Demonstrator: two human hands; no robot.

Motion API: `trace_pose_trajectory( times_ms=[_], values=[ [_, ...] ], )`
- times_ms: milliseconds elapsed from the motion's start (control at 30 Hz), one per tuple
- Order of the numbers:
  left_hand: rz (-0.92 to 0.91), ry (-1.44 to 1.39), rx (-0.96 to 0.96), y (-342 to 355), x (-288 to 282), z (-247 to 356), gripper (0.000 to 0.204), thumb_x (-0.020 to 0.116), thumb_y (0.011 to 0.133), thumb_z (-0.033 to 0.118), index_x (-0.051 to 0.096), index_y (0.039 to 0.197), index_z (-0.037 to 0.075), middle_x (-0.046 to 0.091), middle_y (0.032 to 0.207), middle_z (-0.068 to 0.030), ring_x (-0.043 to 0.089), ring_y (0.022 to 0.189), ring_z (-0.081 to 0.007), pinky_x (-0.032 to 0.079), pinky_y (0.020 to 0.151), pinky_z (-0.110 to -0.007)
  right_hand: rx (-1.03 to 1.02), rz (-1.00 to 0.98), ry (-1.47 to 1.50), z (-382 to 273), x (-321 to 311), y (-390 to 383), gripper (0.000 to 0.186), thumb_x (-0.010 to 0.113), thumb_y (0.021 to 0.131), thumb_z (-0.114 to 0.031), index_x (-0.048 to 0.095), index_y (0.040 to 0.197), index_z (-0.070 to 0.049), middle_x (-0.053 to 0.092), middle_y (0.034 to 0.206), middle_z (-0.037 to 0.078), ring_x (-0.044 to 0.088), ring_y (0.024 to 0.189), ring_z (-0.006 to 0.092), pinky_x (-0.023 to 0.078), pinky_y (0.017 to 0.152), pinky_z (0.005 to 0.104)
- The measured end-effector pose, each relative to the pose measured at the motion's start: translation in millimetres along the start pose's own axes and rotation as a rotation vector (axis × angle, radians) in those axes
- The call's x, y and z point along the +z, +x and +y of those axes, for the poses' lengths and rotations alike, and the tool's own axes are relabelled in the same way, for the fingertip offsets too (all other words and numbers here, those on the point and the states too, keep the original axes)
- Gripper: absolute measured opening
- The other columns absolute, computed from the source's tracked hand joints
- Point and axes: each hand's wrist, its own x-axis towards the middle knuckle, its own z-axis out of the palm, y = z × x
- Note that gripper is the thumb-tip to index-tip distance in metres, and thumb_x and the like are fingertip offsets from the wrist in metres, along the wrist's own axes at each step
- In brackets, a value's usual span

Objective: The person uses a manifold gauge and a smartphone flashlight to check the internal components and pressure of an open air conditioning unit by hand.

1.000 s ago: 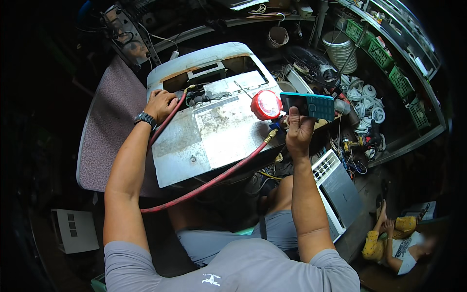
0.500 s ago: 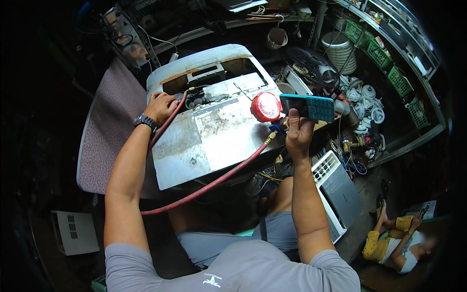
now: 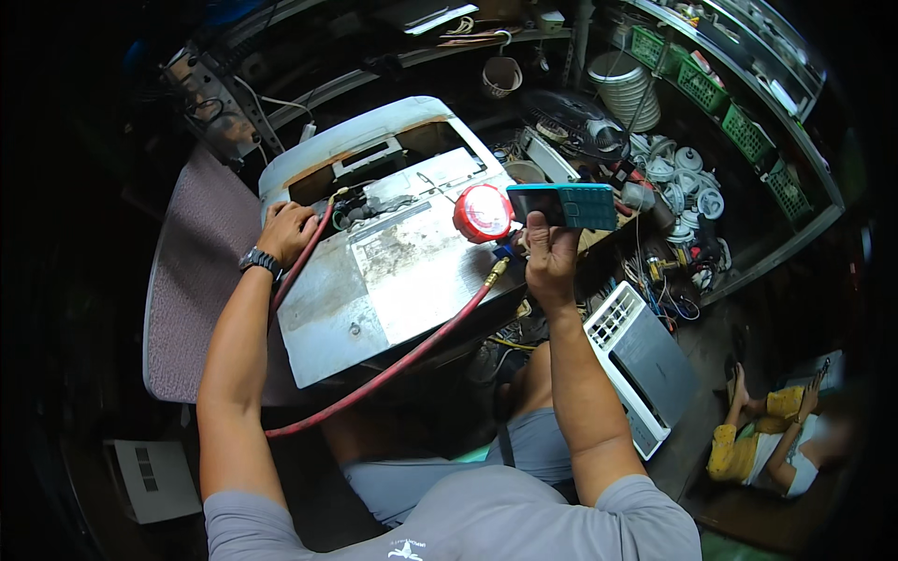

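Observation:
My left hand [image 3: 284,234] lies at the left side of a worn white metal appliance [image 3: 327,299], its fingers curled down beside a red hose [image 3: 374,379]. Whatever they close on is hidden. In my right hand [image 3: 549,262] a teal keypad phone [image 3: 585,206] is gripped, thumb across its front. Just left of the phone is a round red pressure gauge [image 3: 482,213], its face washed out by glare. The hose ends in a brass fitting [image 3: 496,271] below the gauge; its other end meets the pipework in the opening [image 3: 355,206] of the appliance.
A pink speckled board [image 3: 192,290] stands at the left. White plastic parts [image 3: 687,187], green baskets [image 3: 748,136] and a fan [image 3: 585,122] crowd the far right. A white-and-grey panel [image 3: 645,365] leans by my right arm; a seated person [image 3: 776,439] is at the lower right.
My view has shifted a little, so the appliance, gauge and phone sit farther left and slightly lower. Both hands keep their places and holds.

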Motion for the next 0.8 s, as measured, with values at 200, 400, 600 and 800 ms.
trace_pose_trajectory(
  times_ms=[200, 400, 600, 800],
  values=[
    [0.019, -0.004, 0.004, -1, 0, -4, 0.039, 0.046, 0.100, 0.034, 0.073, 0.103, 0.006, 0.071, 0.102, -0.0137, 0.061, 0.108, -0.0249, 0.030, 0.113, -0.045, -0.034, -0.020, 0.039, 4, 1, 0, 0.024, 0.057, 0.107, -0.010, 0.044, 0.126, -0.011, 0.053, 0.090, -0.003, 0.046, 0.069, 0.0066, 0.044, 0.063, 0.0253],
    [0.044, -0.023, 0.020, 0, 3, -2, 0.037, 0.048, 0.099, 0.033, 0.073, 0.102, 0.006, 0.070, 0.100, -0.0130, 0.062, 0.107, -0.0249, 0.031, 0.111, -0.044, -0.026, 0.001, 0.046, 1, 1, 0, 0.026, 0.059, 0.107, -0.011, 0.042, 0.127, -0.010, 0.055, 0.089, -0.001, 0.049, 0.067, 0.0072, 0.044, 0.062, 0.0254],
    [0.070, -0.002, 0.030, 0, 7, -9, 0.035, 0.051, 0.099, 0.032, 0.074, 0.104, 0.006, 0.071, 0.100, -0.0127, 0.063, 0.106, -0.0245, 0.031, 0.110, -0.043, -0.001, -0.010, 0.001, -1, 1, 2, 0.031, 0.060, 0.106, -0.013, 0.039, 0.130, -0.010, 0.057, 0.087, 0.000, 0.051, 0.066, 0.0075, 0.042, 0.058, 0.0252],
    [0.049, -0.001, 0.018, 0, 7, -14, 0.035, 0.053, 0.100, 0.033, 0.075, 0.105, 0.005, 0.072, 0.103, -0.0123, 0.063, 0.108, -0.0242, 0.031, 0.110, -0.043, 0.042, -0.041, 0.046, -3, 1, 4, 0.034, 0.061, 0.106, -0.015, 0.037, 0.130, -0.011, 0.057, 0.091, 0.000, 0.051, 0.066, 0.0068, 0.042, 0.058, 0.0245]
  ],
)
